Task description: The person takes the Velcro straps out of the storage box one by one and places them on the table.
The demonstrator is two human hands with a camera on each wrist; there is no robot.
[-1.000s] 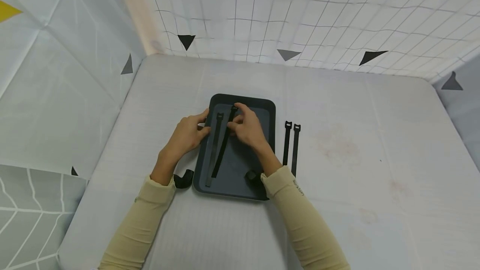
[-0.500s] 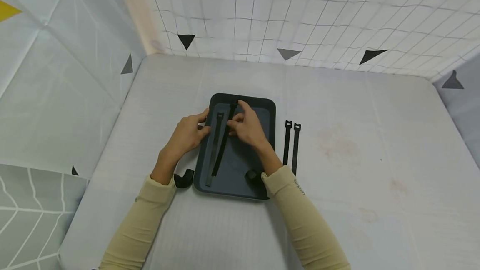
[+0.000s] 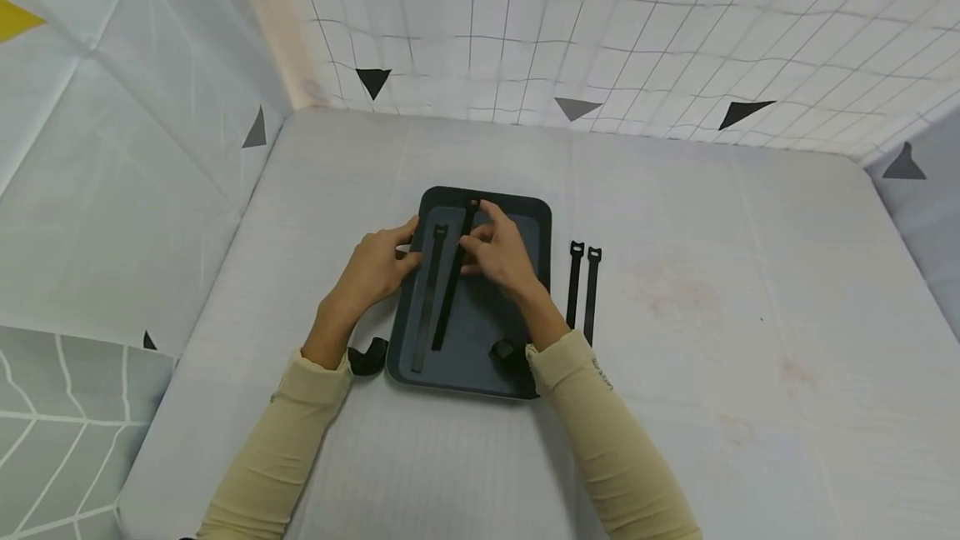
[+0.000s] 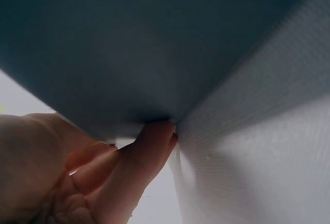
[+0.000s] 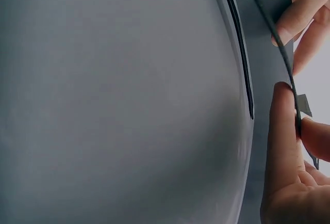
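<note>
- My right hand (image 3: 498,252) pinched the held strap (image 3: 448,298) near its slotted head, fingers on both faces; the tail ran down toward me over the tray (image 3: 480,323), left of that hand.
- My left hand (image 3: 371,269) had thumb and index finger spread, touching the tray's left wall; I read that as steadying it. No strap in that hand.
- Doing the step well, my judgement: keep left-hand contact light but constant so the tray couldn't skid or turn.
- Pinch close to the head gave aim up top but left the tail free. Best practice was to square the head first, then lower the length flat, no twist.
- Reference line was the laid strap (image 3: 428,298), between my left thumb and the held one. The two sat apart but slightly off parallel; a small turn of the right wrist would have fixed that. Main risk: tail swinging across it.
- Couldn't tell whether the held tail touched the tray floor.
- Looks: held strap was black, long, narrow, thin edge-on, slightly bowed, so likely flexible. The laid one looked greyer toward its tail, probably shine.
- Right of my right hand, outside the tray, the nearer loose strap (image 3: 573,286) and farther loose strap (image 3: 592,294) lay side by side on the surface (image 3: 690,357), heads away from me, lower ends meeting my cuff.
</note>
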